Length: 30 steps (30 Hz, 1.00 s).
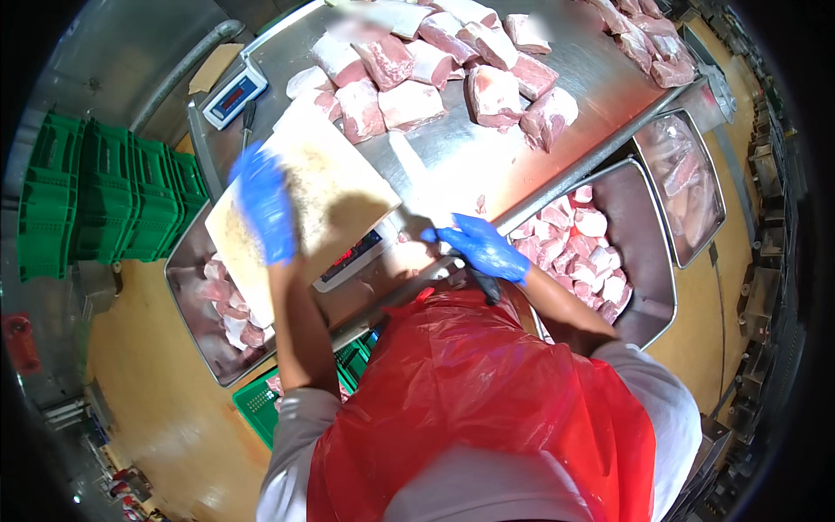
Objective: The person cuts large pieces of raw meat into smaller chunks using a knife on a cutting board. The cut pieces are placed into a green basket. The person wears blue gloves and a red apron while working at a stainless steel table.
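My left hand point(268, 204), in a blue glove, is over the left side of a pale, stained cutting board point(335, 178). Motion smears its fingers, so whether it grips the board or only touches it is unclear. In my right hand point(485, 245), also blue-gloved, is a knife point(414, 172), its blade pointing away over the metal table and its black handle showing below my palm. Part of the board covers a scale with a lit red display point(348, 254). Beyond the board lie several large cuts of raw meat point(413, 104).
Metal tubs of meat pieces stand left point(228, 370) and right point(648, 300) of me; another tub point(696, 248) holds bagged meat. Green crates point(104, 196) are stacked far left. A second scale point(235, 97) sits at the table's far left, beside a dark-handled tool point(249, 116).
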Motion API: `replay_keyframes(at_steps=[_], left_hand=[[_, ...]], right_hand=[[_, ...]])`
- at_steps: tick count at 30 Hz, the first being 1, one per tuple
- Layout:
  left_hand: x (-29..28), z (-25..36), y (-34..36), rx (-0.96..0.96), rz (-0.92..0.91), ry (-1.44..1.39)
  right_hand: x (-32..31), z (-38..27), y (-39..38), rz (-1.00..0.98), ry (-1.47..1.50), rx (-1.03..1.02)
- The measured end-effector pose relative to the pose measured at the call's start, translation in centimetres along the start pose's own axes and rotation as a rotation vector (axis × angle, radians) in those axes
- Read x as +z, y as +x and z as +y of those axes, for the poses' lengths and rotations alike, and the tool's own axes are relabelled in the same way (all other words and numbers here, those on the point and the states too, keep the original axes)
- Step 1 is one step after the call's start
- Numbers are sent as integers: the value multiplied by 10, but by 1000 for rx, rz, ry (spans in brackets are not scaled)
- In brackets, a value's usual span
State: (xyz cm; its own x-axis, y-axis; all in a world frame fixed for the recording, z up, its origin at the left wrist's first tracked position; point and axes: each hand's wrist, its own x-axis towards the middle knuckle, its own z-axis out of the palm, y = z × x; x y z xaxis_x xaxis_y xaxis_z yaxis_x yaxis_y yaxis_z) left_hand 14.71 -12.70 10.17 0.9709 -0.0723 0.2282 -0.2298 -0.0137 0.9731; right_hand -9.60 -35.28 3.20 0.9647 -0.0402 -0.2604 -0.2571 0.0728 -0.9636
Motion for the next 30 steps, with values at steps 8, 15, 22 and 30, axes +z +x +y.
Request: replay_keyframes(at_steps=[8,15,22,30], left_hand=[[246,-195,93,348,-1056,1388],[277,-247,168,405,-1029,1105],[292,-222,92,231,-1008,725],[272,-70,-31,-1010,-823,-825]], right_hand=[[-96,27,-99,477,-149,115],[-133,108,-187,877,181,208],[-161,127,-153,793,240,54],[-196,79,-51,533,245,-160]])
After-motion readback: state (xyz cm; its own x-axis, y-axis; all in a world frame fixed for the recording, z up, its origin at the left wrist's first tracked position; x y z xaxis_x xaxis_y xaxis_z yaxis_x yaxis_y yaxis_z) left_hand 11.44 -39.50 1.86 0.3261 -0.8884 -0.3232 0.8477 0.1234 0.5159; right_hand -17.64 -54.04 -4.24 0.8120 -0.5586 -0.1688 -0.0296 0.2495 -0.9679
